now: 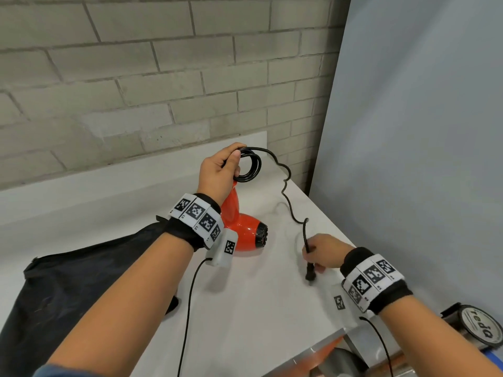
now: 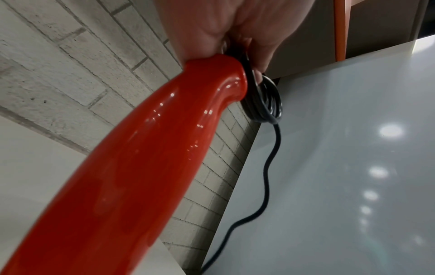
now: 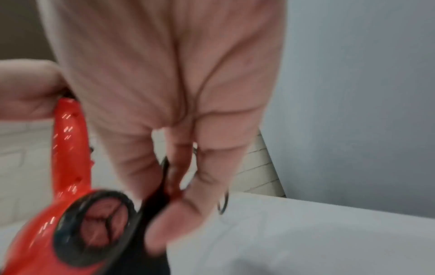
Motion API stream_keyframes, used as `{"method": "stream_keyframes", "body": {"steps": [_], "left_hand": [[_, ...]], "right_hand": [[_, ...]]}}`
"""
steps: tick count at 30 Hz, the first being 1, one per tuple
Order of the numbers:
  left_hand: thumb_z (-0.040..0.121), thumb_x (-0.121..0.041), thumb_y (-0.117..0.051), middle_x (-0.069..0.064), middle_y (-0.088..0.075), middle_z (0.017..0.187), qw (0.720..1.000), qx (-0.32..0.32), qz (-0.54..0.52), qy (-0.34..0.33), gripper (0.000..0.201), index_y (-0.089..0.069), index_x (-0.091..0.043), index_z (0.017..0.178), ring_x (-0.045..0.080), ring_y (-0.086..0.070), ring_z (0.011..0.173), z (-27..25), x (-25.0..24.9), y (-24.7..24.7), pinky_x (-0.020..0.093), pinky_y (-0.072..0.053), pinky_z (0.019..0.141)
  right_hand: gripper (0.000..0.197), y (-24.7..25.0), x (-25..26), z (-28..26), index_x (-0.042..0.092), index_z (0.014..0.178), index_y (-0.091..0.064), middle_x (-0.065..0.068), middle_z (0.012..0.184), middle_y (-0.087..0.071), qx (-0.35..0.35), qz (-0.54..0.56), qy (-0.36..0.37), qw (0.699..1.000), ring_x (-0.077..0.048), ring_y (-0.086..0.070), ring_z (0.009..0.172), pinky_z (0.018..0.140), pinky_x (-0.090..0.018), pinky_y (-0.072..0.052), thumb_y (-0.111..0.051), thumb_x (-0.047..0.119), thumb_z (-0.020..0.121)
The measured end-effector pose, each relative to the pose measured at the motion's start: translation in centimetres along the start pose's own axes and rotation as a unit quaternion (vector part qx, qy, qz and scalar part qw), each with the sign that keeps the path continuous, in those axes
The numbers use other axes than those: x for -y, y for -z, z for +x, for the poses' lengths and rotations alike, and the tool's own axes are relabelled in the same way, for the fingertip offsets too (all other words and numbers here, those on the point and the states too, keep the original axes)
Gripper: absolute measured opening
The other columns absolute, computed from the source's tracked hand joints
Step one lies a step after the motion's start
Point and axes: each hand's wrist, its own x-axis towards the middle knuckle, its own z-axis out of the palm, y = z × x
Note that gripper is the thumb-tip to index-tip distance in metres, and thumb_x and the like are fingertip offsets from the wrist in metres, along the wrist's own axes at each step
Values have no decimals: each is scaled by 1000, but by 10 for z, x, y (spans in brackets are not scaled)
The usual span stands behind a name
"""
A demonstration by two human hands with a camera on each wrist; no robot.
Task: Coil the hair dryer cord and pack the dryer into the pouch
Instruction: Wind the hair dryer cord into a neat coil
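Observation:
A red hair dryer (image 1: 243, 233) lies on the white table (image 1: 245, 317), its handle (image 2: 146, 163) pointing up and away. My left hand (image 1: 232, 165) grips the handle's end together with a small coil of black cord (image 1: 251, 164), also seen as loops (image 2: 267, 101) in the left wrist view. From the coil the loose cord (image 1: 285, 191) snakes across the table to my right hand (image 1: 310, 255), which pinches it near the plug (image 1: 310, 275). The black pouch (image 1: 68, 284) lies flat at the left, partly under my left forearm. The right wrist view is blurred; the cord (image 3: 162, 184) runs between the fingers, beside the dryer's black grille (image 3: 94, 228).
A grey panel (image 1: 422, 131) stands close along the table's right edge, and a brick wall (image 1: 136, 77) runs behind. A round labelled roll (image 1: 480, 325) and metal parts (image 1: 340, 357) sit at the bottom right corner. Thin black wires (image 1: 187, 308) hang from both wrist cameras.

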Motion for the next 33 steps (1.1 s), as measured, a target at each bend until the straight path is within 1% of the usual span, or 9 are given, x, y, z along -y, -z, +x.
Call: {"method": "stream_keyframes", "body": {"steps": [2, 5, 10, 15, 17, 20, 25, 30, 33], "left_hand": [[93, -10, -43, 4, -43, 54, 1000, -1, 1, -2, 26, -60, -9, 113, 0, -41, 40, 1, 2, 1, 10, -36, 44], [93, -12, -44, 3, -48, 56, 1000, -8, 19, -7, 26, -61, -12, 112, -1, -44, 43, 1, 3, 4, 9, -39, 49], [93, -12, -43, 0, -48, 59, 999, -3, 35, -30, 25, -61, -16, 110, -3, -46, 47, 0, 2, 7, 6, -39, 53], [92, -7, -43, 2, -64, 88, 999, 28, -7, -40, 24, -60, -16, 108, -11, -58, 70, -3, 2, 6, 5, -44, 72], [92, -6, -42, 4, -63, 98, 998, 37, -32, -26, 25, -59, -13, 110, -11, -60, 77, -2, 1, 5, 6, -46, 75], [93, -6, -42, 4, -63, 97, 998, 49, -41, -19, 26, -58, -12, 112, -11, -61, 77, 0, 1, 5, 6, -46, 71], [92, -8, -43, -2, -63, 94, 998, 51, -26, -22, 26, -58, -20, 109, -3, -62, 83, 2, 0, 7, 7, -47, 73], [91, -10, -46, -5, -55, 88, 997, 60, 38, -25, 27, -58, -26, 109, 10, -56, 91, 6, 1, 6, 37, -48, 94], [92, -9, -45, -4, -60, 89, 996, 93, -6, -6, 27, -58, -23, 111, 13, -62, 92, 6, 0, 1, 38, -52, 86]], "right_hand": [[18, 7, 1, 3, 11, 72, -55, -10, 71, -60, -123, 227, 61, 964, -18, -56, 54, 68, -38, -54, -51, 10, 89], [23, 19, 27, -1, 12, 75, -57, -14, 80, -58, -230, 471, 166, 835, -12, -64, 55, 64, -20, -58, -50, -6, 88], [26, 29, 94, -9, 12, 77, -57, -10, 75, -60, -311, 556, 310, 706, -7, -67, 61, 67, -20, -58, -49, -11, 86], [27, 23, 123, 6, 25, 75, -56, 1, 81, -59, -422, 456, 315, 718, -13, -62, 76, 75, -27, -52, -58, -1, 82], [18, 17, 125, 11, 18, 79, -59, 7, 86, -54, -447, 378, 331, 740, 1, -57, 81, 76, -13, -48, -59, 0, 80], [10, 13, 125, 14, 5, 84, -61, 16, 87, -51, -451, 344, 346, 747, 8, -55, 82, 73, -5, -44, -59, -4, 81], [4, 19, 126, 24, 4, 86, -62, 8, 83, -49, -498, 311, 322, 742, 12, -51, 80, 70, -4, -42, -61, 2, 83], [2, 22, 125, 36, 2, 83, -61, 1, 85, -48, -509, 220, 331, 764, -5, -48, 82, 77, 3, -33, -61, 1, 81], [10, 25, 128, 44, 8, 75, -55, 2, 80, -47, -545, 217, 290, 756, -11, -45, 77, 71, 2, -33, -62, 5, 81]]}}
